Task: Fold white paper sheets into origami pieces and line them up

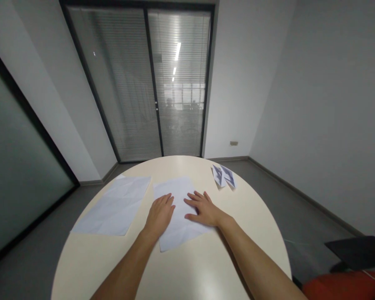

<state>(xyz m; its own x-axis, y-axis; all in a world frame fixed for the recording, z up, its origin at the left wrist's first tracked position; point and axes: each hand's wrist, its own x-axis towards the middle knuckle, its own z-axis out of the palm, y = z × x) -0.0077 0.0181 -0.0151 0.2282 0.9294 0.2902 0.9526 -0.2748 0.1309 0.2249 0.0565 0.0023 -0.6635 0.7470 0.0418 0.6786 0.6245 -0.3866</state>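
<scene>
A white sheet of paper (178, 237) lies flat on the round table (171, 275) in front of me, showing faint creases. On its left edge rests my left hand (161, 212), palm down with the fingers fairly close together and stretched out. My right hand (203, 208) lies on the sheet's right side, its fingers spread. To the left is a second spread of white paper (115, 208), slightly wrinkled, with nothing touching it. Two folded paper pieces (218, 176) with dark printed areas stand near the table's far right edge, beyond my right hand.
Past the table's far edge is a dark-framed glass partition (178, 125) with blinds. A red chair seat (346, 286) and a black flat object (359, 252) are at the lower right. A frosted panel (21, 166) stands on the left.
</scene>
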